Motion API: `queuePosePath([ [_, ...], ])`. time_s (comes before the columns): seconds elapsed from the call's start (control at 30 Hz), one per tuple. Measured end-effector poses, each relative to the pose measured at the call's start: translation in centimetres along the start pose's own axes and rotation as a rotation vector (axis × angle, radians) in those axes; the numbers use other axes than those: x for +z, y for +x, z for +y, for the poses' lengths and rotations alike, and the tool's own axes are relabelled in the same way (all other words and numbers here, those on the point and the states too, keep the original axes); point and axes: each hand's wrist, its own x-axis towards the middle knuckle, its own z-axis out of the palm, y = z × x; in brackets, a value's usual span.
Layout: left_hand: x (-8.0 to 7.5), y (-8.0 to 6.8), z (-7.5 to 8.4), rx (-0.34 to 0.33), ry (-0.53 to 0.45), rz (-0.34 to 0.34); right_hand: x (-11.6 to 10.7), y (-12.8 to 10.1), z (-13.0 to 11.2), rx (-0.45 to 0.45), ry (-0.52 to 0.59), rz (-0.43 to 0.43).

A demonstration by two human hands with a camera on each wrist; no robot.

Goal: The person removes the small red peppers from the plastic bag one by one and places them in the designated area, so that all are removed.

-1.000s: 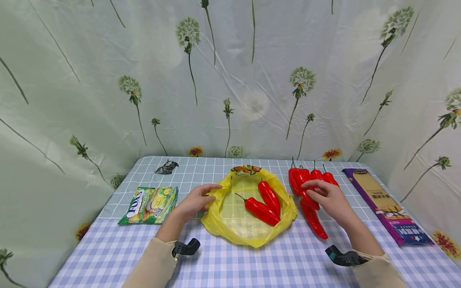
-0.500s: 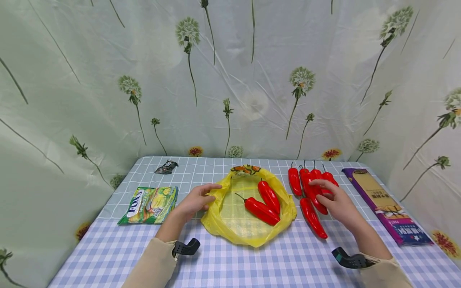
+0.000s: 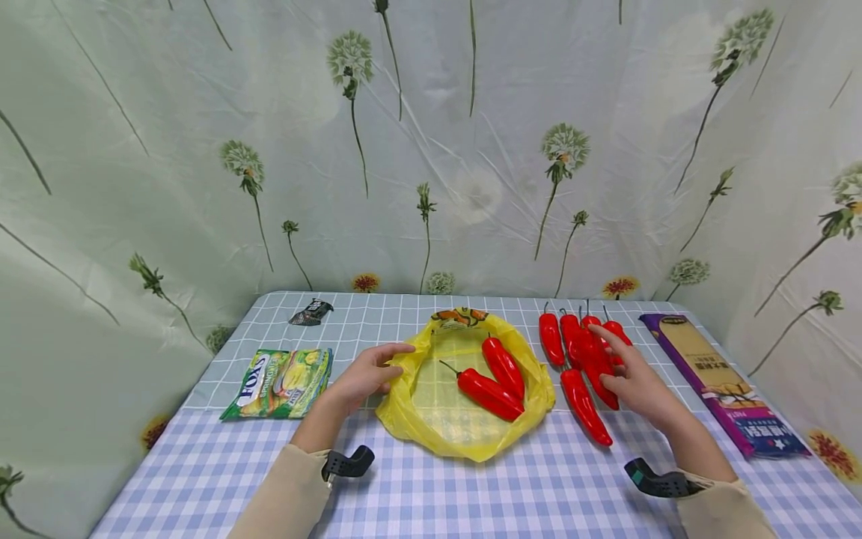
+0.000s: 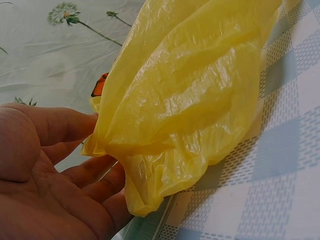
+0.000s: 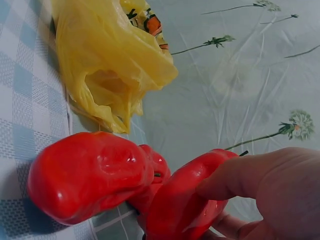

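Pepper: the long red pepper lies in the right hand, thumb and fingers curled round it, among the loose peppers beside the hand.
Bag: the yellow bag sits between both hands; the left hand pinches its rim, thumb over fingers.
Pose: both forearms stretch forward, low over the checked surface.
Around: two bagged peppers lie inside; a candy packet lies outside the left hand, a purple noodle pack outside the right.

Glossy red pepper lying lengthwise, open yellow bag beside
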Motion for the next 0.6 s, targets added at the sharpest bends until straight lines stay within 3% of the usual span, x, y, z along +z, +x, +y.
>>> queuePosePath([
  [0.37, -0.12, 0.05, -0.05, -0.004, -0.008, -0.007, 0.03, -0.01, 0.56, 0.084, 0.003, 0.004],
  [0.6, -0.07, 0.09, -0.06, -0.010, -0.002, -0.004, -0.37, -0.24, 0.94, 0.112, -0.023, -0.043],
])
